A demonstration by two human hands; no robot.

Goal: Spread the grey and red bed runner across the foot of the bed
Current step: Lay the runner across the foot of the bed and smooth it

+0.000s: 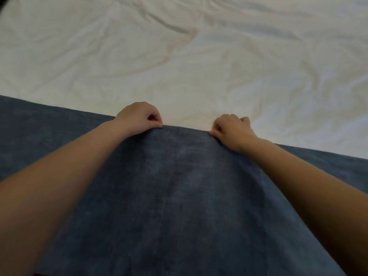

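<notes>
Left hand (139, 118) and right hand (232, 128) hold fingers clamped on the far edge of the bed runner (179, 186) lying across the bed (179, 56); positioning appears underway, and next that edge needs even tensioning.

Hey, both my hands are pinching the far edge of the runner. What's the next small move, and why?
Probably ease the pinched edge back toward you a little, then lay it down. The left hand and right hand hold the edge of the runner farther up the white sheet than it lies on either side, so it seems to bow rather than run straight.
</notes>
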